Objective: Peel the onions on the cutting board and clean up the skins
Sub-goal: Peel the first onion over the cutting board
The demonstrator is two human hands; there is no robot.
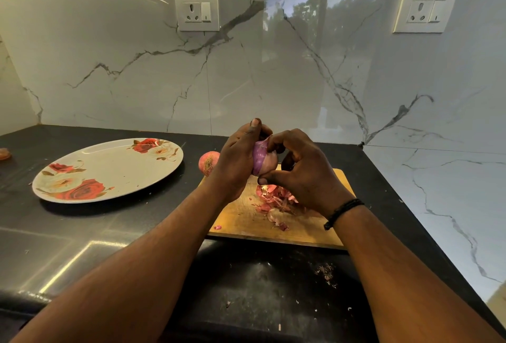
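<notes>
Here the dark counter (82, 233) is carrying everything, and the wooden cutting board (246, 222) is serving as the landmark. Well to the left of the board a flowered plate (109, 170) is lying flat; at the board's far left corner an unpeeled onion (209, 163) is waiting, partly hidden behind a wrist. On the board itself a heap of skins (273, 200) is piling up (a few flakes are also lying on the counter in front of it).

Above the board's far edge both hands are working on the half-peeled onion (263, 160). The left hand (235, 162) is cupping it from the side, fingers curled round it in a firm grip, thumb pointing up. The right hand (304, 173) is arching over it, its fingertips (271, 147) pinching a strip of purple skin near the top, thumb braced below.

The bulb is probably firm and light, but its bared flesh is likely getting slippery, so holding it around the middle seems wise. The skin looks thin and brittle, likely to tear; taking it close to where it is still attached should give longer strips.
</notes>
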